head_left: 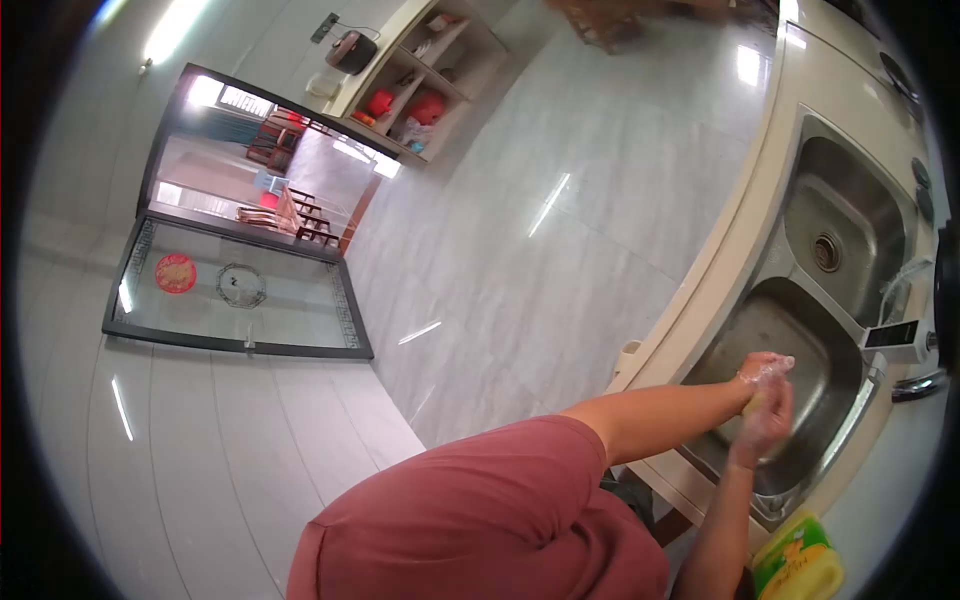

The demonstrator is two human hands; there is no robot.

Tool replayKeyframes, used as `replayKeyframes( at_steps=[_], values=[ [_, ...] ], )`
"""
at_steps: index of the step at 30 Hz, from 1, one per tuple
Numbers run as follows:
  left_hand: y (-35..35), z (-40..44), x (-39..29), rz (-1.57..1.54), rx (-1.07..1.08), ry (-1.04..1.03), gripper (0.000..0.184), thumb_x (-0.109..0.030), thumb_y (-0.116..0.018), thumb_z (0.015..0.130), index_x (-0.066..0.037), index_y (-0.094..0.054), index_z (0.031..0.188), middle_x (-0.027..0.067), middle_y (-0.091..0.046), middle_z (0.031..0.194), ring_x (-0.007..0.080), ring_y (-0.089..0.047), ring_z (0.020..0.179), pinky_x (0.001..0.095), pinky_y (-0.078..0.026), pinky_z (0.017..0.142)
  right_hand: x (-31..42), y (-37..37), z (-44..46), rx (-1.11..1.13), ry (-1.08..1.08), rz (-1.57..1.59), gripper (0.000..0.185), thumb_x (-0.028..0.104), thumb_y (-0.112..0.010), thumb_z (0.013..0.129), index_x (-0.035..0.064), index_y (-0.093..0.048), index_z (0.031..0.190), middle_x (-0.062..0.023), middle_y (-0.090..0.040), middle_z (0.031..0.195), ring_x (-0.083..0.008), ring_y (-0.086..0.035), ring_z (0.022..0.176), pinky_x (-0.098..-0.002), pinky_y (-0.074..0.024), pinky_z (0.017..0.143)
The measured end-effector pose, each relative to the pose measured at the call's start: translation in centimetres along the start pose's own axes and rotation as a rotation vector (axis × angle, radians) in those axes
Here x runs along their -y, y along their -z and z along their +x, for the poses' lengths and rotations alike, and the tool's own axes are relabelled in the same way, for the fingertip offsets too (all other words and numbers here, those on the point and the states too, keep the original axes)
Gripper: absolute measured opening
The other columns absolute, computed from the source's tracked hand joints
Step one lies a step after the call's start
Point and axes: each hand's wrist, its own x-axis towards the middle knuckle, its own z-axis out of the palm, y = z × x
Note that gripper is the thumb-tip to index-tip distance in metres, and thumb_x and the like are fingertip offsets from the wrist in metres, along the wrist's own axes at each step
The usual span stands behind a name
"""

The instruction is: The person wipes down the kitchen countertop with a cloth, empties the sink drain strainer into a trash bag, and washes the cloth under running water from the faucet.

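Over the near basin of the steel sink [727, 345], both hands are pressed together and coated in white soap lather. My left hand [764, 368] has its fingers curled in. Against it, my right hand [768, 424] wraps around the left hand near the wrist. A small yellowish patch shows between them, too small to name. Beside my right forearm, at the bottom of the view, stands a yellow bottle [818, 577] with a green label.
A second basin [850, 215] with a drain adjoins. A white box with a display [893, 340] and a faucet [918, 386] sit along the sink's back. Behind are a tiled floor [540, 250], a shelf unit [435, 60] and a glass door [240, 285].
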Motion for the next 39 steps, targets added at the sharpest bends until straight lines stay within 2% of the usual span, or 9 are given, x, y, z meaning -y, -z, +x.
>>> replayKeyframes(
  at_steps=[3,11,15,19,23,28,33,37,39],
  values=[
    [-4.6,-2.7,-1.7,0.102,-0.095,0.166,0.023,-0.025,-0.05,0.105,-0.008,-0.064,0.105,0.0023,-0.066,0.091,0.0133,-0.06,0.09,0.032,-0.05,0.079,-2.4,1.2,3.2,-0.082,0.019,-0.532,0.038,0.031,-0.061,0.103,0.0019,-0.06,0.079,-0.0022,-0.053,0.074,-0.012,-0.05,0.073,-0.031,-0.045,0.069],
    [-2.6,-1.5,0.2,0.275,-0.007,0.284,0.046,-0.043,-0.048,0.104,-0.006,-0.06,0.128,0.0128,-0.065,0.119,0.0223,-0.061,0.112,0.0487,-0.05,0.093,0.8,0.1,1.4,-0.103,-0.012,-0.177,0.043,0.03,-0.063,0.103,0.0006,-0.06,0.071,-0.0002,-0.05,0.065,-0.0131,-0.041,0.065,-0.0329,-0.0395,0.061],
    [-10.9,-6.1,-7.2,0.26,-0.205,0.52,0.048,-0.044,-0.061,0.098,-0.001,-0.071,0.114,0.0151,-0.069,0.11,0.0228,-0.063,0.105,0.0406,-0.05,0.092,-9.6,6.7,6.1,-0.106,0.405,-0.641,0.037,0.034,-0.061,0.105,-0.0009,-0.072,0.103,-0.003,-0.069,0.093,-0.0135,-0.061,0.081,-0.0312,-0.0513,0.075],
    [-12.8,-7.6,-9.6,0.81,0.186,0.237,0.046,-0.037,-0.079,0.082,0.002,-0.07,0.106,0.0161,-0.07,0.095,0.0251,-0.067,0.091,0.0399,-0.052,0.089,-13.5,10.8,9.7,-0.11,-0.482,0.394,0.063,0.057,-0.048,0.104,-0.0029,-0.069,0.107,-0.0139,-0.071,0.11,-0.0266,-0.065,0.103,-0.0389,-0.0512,0.095],
    [-12.3,-5.5,-4.3,0.807,-0.111,0.09,0.028,-0.025,-0.076,0.086,-0.003,-0.07,0.103,0.0082,-0.07,0.093,0.0226,-0.066,0.087,0.036,-0.053,0.084,-9.6,9.6,6.7,0.707,-0.644,0.881,0.058,0.055,-0.045,0.106,0.0023,-0.065,0.118,-0.0112,-0.069,0.117,-0.026,-0.062,0.111,-0.0419,-0.0502,0.099],
    [-10.0,-7.0,-9.0,0.081,-0.185,0.085,0.029,-0.031,-0.062,0.099,-0.01,-0.068,0.119,0.0048,-0.066,0.104,0.0181,-0.064,0.093,0.0361,-0.053,0.085,-7.6,9.8,3.0,0.272,-0.903,1.077,0.048,0.041,-0.048,0.105,0.0113,-0.057,0.141,-0.0126,-0.064,0.137,-0.03,-0.062,0.125,-0.0491,-0.0472,0.109],
    [-5.6,-6.8,-11.2,0.201,-0.281,0.281,0.046,-0.036,-0.054,0.106,-0.016,-0.053,0.147,0.011,-0.063,0.133,0.026,-0.066,0.115,0.0443,-0.056,0.095,-7.4,10.3,2.8,-0.213,-0.601,0.724,0.02,0.018,-0.069,0.095,0.0082,-0.067,0.113,-0.0061,-0.069,0.109,-0.0226,-0.067,0.103,-0.037,-0.0548,0.093],
    [-7.1,-5.4,-9.1,0.169,-0.26,0.406,0.045,-0.031,-0.055,0.106,-0.014,-0.051,0.147,0.0095,-0.066,0.126,0.0215,-0.067,0.112,0.0386,-0.057,0.093,2.1,5.7,2.5,-0.033,-0.521,0.648,0.023,0.011,-0.07,0.095,0.0067,-0.061,0.117,-0.0038,-0.066,0.108,-0.0139,-0.065,0.098,-0.0304,-0.0546,0.088],
    [-5.1,-3.6,-6.8,-0.121,-0.009,0.445,0.044,-0.031,-0.056,0.105,-0.012,-0.053,0.145,0.0088,-0.068,0.12,0.0194,-0.068,0.106,0.0358,-0.057,0.088,2.9,3.0,1.7,0.01,-0.254,0.241,0.024,0.016,-0.075,0.091,0.0057,-0.063,0.109,-0.0089,-0.067,0.102,-0.0232,-0.067,0.091,-0.0339,-0.0538,0.082]
  ],
)
